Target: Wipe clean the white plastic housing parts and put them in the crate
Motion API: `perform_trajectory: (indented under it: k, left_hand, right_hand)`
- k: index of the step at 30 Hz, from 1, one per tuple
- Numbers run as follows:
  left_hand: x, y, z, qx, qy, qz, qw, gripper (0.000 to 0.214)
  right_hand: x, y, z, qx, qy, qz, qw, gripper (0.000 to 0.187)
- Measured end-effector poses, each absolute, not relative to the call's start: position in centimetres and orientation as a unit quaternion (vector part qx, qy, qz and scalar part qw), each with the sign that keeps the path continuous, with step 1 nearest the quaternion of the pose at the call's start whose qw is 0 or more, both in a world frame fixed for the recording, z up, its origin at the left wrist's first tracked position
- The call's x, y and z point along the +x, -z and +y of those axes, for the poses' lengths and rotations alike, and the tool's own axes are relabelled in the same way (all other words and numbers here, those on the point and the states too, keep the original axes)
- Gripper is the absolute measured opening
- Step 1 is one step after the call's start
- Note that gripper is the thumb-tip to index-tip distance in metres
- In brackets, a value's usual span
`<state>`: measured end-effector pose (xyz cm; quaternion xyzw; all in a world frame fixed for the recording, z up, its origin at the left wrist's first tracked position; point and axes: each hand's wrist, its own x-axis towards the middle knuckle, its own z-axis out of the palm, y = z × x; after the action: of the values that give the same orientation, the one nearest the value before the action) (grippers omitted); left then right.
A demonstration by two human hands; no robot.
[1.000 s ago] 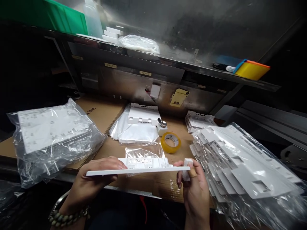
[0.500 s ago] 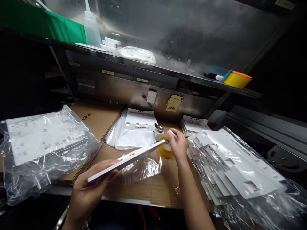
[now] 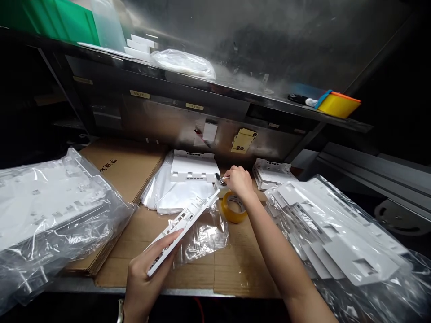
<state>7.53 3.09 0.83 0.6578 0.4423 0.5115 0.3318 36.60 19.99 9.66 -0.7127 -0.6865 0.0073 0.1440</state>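
Observation:
My left hand [image 3: 151, 269] grips a white plastic housing panel [image 3: 183, 224] with slots and cutouts, tilted on edge above the table. My right hand [image 3: 239, 181] reaches forward with its fingers pinched on a small white piece [image 3: 226, 178], mostly covered by the fingers. Its fingertips are at the open metal cap [image 3: 220, 180] of a small dispenser bottle, whose body is partly hidden. Just below my right hand lies a roll of yellow tape [image 3: 233, 211]. A clear plastic bag [image 3: 205, 240] lies beneath the panel.
Bagged white panels [image 3: 50, 193] stand at left on flattened cardboard [image 3: 124, 163]; more bagged panels [image 3: 340, 233] are stacked at right. White housings [image 3: 193, 166] rest on plastic bags at the back, others [image 3: 272, 172] farther right. A metal shelf [image 3: 235, 89] overhangs the table.
My right hand has moved forward and left, bringing the white piece to the bottle's cap. My left hand has turned the panel more steeply, showing its slotted side. The view has shifted slightly.

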Motion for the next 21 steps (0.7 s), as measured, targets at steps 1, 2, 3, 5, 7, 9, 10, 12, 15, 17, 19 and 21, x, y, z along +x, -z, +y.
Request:
perform_trajectory:
  k: [1,2,3,5,7,9,10,12,15,17,19,21]
  left_hand:
    - [7.4,-0.7,3.2,0.658,-0.507,0.442,0.339,0.034]
    - [7.4,-0.6,3.3,0.659,-0.502,0.443,0.343,0.034]
    - [7.4,-0.5,3.4,0.661,-0.499,0.444,0.342,0.034]
    - [7.4,-0.4,3.5,0.667,-0.504,0.442,0.326,0.035]
    - [7.4,-0.4,3.5,0.671,-0.510,0.438,0.311,0.035]
    - [7.4,-0.5,3.4,0.675,-0.508,0.438,0.306,0.034]
    - [7.4,-0.6,3.3,0.678,-0.505,0.440,0.303,0.034]
    - [7.5,-0.8,3.2,0.686,-0.500,0.439,0.293,0.036]
    - [7.6,-1.1,3.1,0.692,-0.501,0.435,0.285,0.041]
    - [7.6,-1.2,3.2,0.695,-0.498,0.433,0.288,0.039]
    - [7.7,-1.2,3.2,0.700,-0.492,0.430,0.288,0.037]
    - [7.8,-1.3,3.2,0.701,-0.495,0.428,0.284,0.036]
  right_hand:
    - [36.7,-9.8,20.0,-0.712,-0.008,-0.686,0.150,0.011]
    - [36.7,-10.0,19.9,-0.710,-0.009,-0.685,0.162,0.010]
    - [36.7,-10.2,19.5,-0.708,-0.009,-0.684,0.178,0.010]
    - [36.2,-10.7,17.8,-0.699,-0.009,-0.678,0.225,0.013]
    - [34.9,-11.0,14.8,-0.684,-0.016,-0.675,0.275,0.017]
    - [32.6,-10.8,10.9,-0.652,-0.044,-0.688,0.316,0.017]
    - [31.3,-10.5,9.0,-0.623,-0.068,-0.703,0.336,0.014]
    - [28.8,-9.7,5.9,-0.538,-0.136,-0.713,0.429,0.009]
    - [26.8,-8.7,4.2,-0.494,-0.145,-0.704,0.489,0.006]
    - [26.6,-8.4,4.3,-0.503,-0.120,-0.692,0.504,0.006]
    - [26.5,-8.4,4.6,-0.516,-0.101,-0.682,0.508,0.007]
    - [26.4,-8.6,4.6,-0.513,-0.097,-0.693,0.498,0.007]
